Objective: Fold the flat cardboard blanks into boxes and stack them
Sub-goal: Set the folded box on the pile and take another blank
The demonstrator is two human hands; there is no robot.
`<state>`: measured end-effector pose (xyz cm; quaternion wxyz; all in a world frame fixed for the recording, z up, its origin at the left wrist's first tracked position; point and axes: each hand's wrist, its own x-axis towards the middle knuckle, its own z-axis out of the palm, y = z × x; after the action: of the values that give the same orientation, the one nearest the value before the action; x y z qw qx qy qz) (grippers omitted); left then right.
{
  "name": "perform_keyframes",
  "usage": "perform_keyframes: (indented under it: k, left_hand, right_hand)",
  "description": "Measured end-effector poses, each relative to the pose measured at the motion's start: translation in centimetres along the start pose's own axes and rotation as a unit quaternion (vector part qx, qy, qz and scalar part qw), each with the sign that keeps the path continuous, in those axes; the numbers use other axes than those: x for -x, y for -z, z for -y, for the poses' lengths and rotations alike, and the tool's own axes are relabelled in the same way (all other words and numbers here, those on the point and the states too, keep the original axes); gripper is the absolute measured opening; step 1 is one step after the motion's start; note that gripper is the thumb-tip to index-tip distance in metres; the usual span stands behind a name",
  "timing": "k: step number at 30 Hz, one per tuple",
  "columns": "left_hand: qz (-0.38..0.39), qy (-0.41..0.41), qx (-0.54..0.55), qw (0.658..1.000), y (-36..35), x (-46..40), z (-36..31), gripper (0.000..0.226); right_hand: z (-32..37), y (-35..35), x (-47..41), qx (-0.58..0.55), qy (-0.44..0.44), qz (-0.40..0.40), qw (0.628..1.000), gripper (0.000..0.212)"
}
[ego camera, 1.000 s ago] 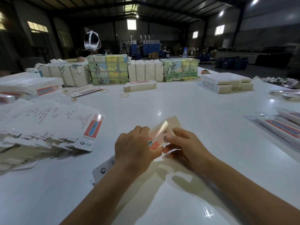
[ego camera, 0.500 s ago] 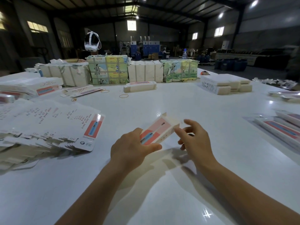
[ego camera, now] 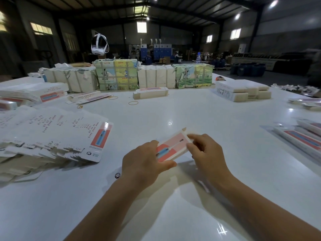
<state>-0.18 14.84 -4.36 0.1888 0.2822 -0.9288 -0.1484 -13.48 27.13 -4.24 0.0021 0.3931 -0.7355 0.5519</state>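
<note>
Fingers (ego camera: 190,146) of right hand (ego camera: 206,157) pinching far end of box (ego camera: 173,146) | left hand (ego camera: 144,162) gripping near end, thumb underneath | hovering just above white counter (ego camera: 191,110) | lying fanned at left: flat blanks (ego camera: 52,134)

Left hand (ego camera: 145,160) and right hand (ego camera: 206,153) — fingers curled, pinching — forearms reaching forward.
</note>
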Motion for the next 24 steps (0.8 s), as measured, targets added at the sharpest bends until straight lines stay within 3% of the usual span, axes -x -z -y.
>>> perform_keyframes:
  k: [2,4,9,14,19,22,24]
  left_hand:
    - [0.003,-0.012,-0.032,0.999,0.0,0.0,0.0,0.058]
    - [0.004,-0.031,-0.062,0.998,0.0,0.0,-0.1,0.057]
    - [-0.014,-0.051,-0.08,0.995,-0.4,0.0,-0.2,0.06]
    - [-0.028,-0.047,-0.095,0.994,-0.6,0.0,-0.5,0.057]
    - [-0.027,-0.041,-0.109,0.993,-0.9,0.0,-0.5,0.057]
    - [-0.019,-0.036,-0.084,0.996,-0.6,0.0,-0.4,0.055]
    - [-0.015,-0.037,-0.057,0.998,-0.3,0.1,-0.5,0.054]
  right_hand:
    - [-0.2,0.1,-0.4,-0.01,-0.057,0.052,0.997,0.05]
    - [-0.3,0.1,-0.7,-0.003,-0.096,0.083,0.992,0.06]
    - [-0.9,0.1,-0.7,0.016,-0.07,0.056,0.996,0.015]
    - [-0.8,-0.1,-0.5,-0.015,-0.065,0.049,0.997,0.028]
    - [-0.7,-0.2,-0.5,-0.017,-0.068,0.062,0.996,0.023]
    - [-0.3,0.4,-0.7,0.02,-0.072,0.017,0.997,0.013]
    - [-0.3,0.9,-1.1,0.06,-0.099,0.008,0.993,0.062]
